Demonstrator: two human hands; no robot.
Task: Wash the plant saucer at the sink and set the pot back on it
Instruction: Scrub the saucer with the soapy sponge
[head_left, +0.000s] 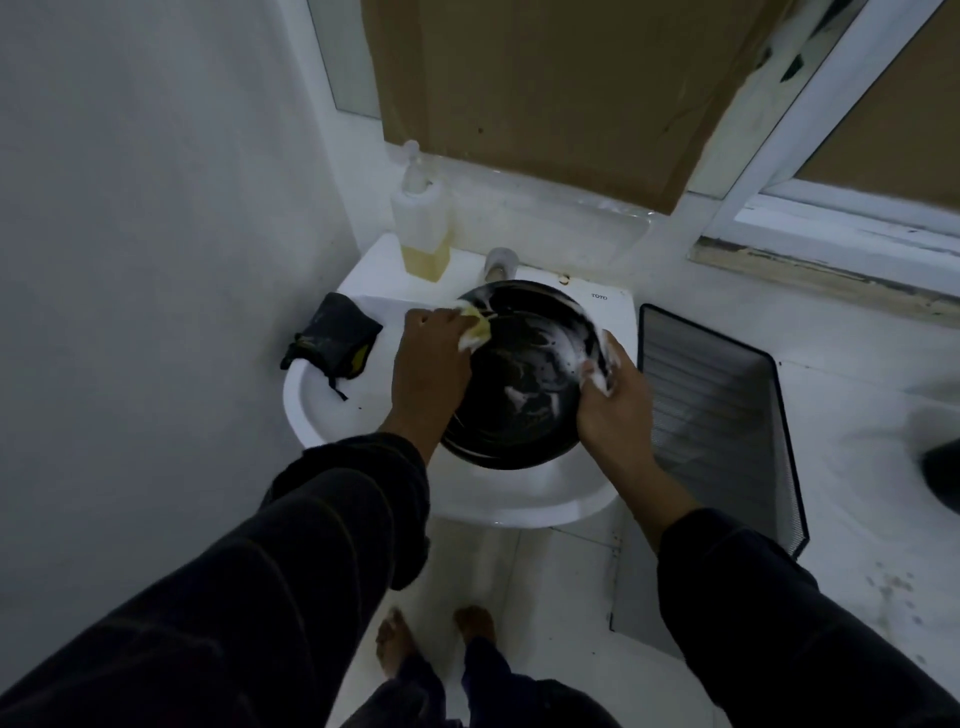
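Our left hand (431, 364), at frame centre, pinches a yellow sponge (475, 328) against the rim of the one black saucer (519, 379); our right hand (615, 395) grips the opposite, soapy edge, holding it tilted over the white sink (332, 410). We judge the scrubbing step is in hand; next we need water from the single tap (500, 261) to rinse off the suds. One soap bottle (422, 228) stands above, one dark cloth (332, 338) lies at the left. We see no pot.
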